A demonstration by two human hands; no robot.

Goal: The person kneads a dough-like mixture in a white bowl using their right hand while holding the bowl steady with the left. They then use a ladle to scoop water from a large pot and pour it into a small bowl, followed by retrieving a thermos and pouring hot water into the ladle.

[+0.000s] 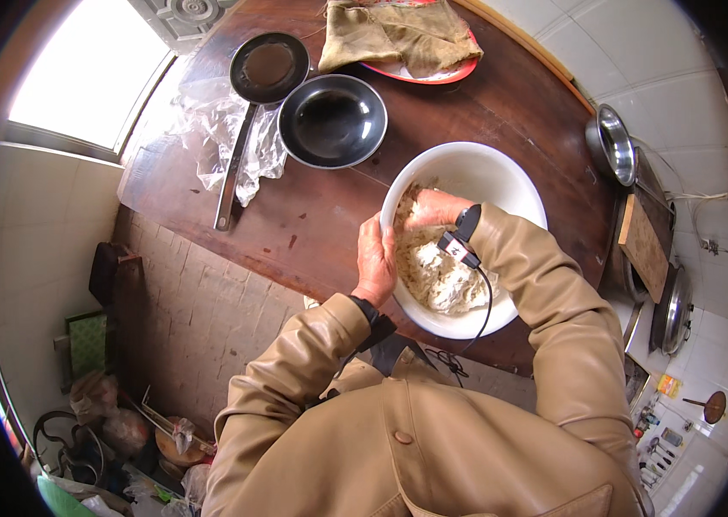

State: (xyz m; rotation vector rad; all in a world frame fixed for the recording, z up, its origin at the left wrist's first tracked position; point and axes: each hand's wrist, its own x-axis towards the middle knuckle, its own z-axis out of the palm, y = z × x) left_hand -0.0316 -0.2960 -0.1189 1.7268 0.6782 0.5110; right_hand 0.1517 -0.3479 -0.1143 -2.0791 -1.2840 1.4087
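Observation:
A large white bowl (512, 174) stands near the edge of the wooden table (332, 220), with shaggy, floury dough (448, 284) inside. My left hand (375, 262) grips the bowl's left rim, fingers on the outside wall. Inside the bowl, my right hand (432, 208) presses into the dough at its upper left; the fingertips are hidden, so whether they close on dough does not show. A black strap with a small device and a cable (488, 304) is on my right wrist, the cable hanging over the bowl.
Beyond the bowl lie a dark round wok-like pan (333, 121), a long-handled frying pan (270, 68) on crumpled clear plastic (209, 123), and a red-rimmed tray (448, 76) under a brown cloth (396, 39). At right are a steel basin (615, 145) and a wooden board (644, 249).

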